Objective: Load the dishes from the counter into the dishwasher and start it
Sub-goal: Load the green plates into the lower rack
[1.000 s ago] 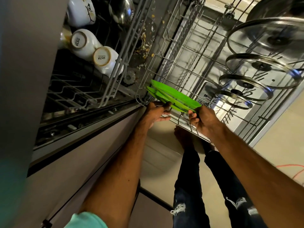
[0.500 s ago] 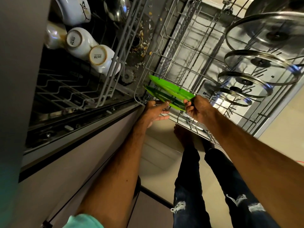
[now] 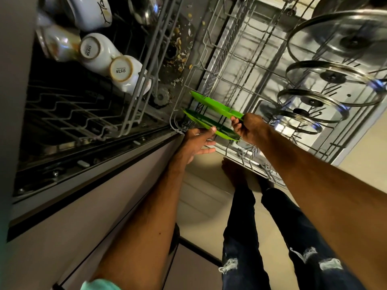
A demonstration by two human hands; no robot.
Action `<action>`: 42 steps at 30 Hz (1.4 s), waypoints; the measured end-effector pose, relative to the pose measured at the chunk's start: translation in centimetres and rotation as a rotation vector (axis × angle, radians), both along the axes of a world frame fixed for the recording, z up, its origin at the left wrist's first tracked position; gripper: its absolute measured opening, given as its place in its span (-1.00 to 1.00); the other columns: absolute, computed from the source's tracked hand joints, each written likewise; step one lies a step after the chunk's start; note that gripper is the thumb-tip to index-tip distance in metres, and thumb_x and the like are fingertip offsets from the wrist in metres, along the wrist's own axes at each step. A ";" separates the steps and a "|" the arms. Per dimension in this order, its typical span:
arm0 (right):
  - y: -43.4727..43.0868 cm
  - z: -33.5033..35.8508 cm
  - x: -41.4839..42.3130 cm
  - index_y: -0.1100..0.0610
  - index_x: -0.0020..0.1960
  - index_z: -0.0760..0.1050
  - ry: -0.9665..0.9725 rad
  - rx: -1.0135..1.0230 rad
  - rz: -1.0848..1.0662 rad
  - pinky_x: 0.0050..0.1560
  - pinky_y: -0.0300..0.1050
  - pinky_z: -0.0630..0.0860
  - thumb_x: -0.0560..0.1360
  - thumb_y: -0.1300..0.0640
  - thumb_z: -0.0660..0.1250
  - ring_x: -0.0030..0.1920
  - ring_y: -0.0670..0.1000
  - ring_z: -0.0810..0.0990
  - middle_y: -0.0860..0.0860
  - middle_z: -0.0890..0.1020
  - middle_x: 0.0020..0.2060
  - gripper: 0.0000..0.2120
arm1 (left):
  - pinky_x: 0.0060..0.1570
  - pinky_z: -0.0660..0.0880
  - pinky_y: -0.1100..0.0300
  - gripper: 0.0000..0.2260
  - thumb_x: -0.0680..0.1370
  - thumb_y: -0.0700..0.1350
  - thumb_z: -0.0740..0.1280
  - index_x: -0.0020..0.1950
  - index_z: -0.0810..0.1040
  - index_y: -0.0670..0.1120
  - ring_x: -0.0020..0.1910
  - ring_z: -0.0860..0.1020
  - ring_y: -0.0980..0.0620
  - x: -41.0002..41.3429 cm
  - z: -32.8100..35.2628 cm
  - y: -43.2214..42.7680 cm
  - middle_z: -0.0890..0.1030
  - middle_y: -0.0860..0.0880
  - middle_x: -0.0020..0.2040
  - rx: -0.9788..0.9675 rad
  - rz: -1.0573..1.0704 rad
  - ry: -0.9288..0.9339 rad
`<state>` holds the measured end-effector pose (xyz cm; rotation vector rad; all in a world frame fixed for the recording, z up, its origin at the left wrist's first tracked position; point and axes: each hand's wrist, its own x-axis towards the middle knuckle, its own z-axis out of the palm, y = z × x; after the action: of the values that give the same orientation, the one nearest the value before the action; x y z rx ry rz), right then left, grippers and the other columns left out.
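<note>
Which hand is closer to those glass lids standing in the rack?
The right. The right hand grips the far green plate right beside the nearest glass lid; the left hand touches the near green plate at its edge, on the side away from the lids.

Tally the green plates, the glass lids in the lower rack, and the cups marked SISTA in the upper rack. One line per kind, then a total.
Green plates: 2
Glass lids: 4
Cups marked SISTA: 2
Total: 8
</note>
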<state>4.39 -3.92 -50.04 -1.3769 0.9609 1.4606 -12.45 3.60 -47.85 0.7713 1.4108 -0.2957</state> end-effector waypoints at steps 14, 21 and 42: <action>-1.9 0.3 1.1 0.26 0.03 0.44 -0.011 0.107 0.170 -0.61 -0.30 0.33 0.71 -0.05 -0.04 -0.44 -0.06 0.43 0.19 0.62 -0.24 -0.56 | -0.10 0.68 -0.04 -0.76 0.57 0.08 0.43 0.00 0.61 -0.09 -0.02 0.67 -0.06 0.2 1.2 0.1 0.66 -0.11 0.04 0.059 -0.040 0.019; -6.3 7.2 -0.7 0.20 -0.04 0.39 -0.183 0.129 0.302 -0.59 -0.27 0.30 0.72 -0.05 0.00 -0.59 -0.06 0.44 0.19 0.60 -0.32 -0.62 | -0.21 0.66 -0.09 -0.61 0.64 0.21 0.18 0.04 0.50 -0.11 -0.20 0.68 -0.16 0.1 3.7 -1.8 0.65 -0.20 0.01 0.262 -0.017 0.208; -11.3 50.5 -13.7 0.22 0.00 0.62 -0.314 0.418 0.844 -0.54 -0.30 0.32 0.55 0.20 0.34 -0.53 -0.11 0.47 0.06 0.68 -0.36 -0.89 | 0.10 0.54 0.19 -0.83 0.61 0.01 0.33 0.15 0.64 0.03 0.04 0.64 0.10 -15.1 47.9 -18.3 0.69 0.06 0.06 0.730 -0.156 0.245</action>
<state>-9.30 -15.23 0.44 -1.6944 -0.1810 1.8157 -27.60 -14.71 0.06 1.4840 1.7103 0.0219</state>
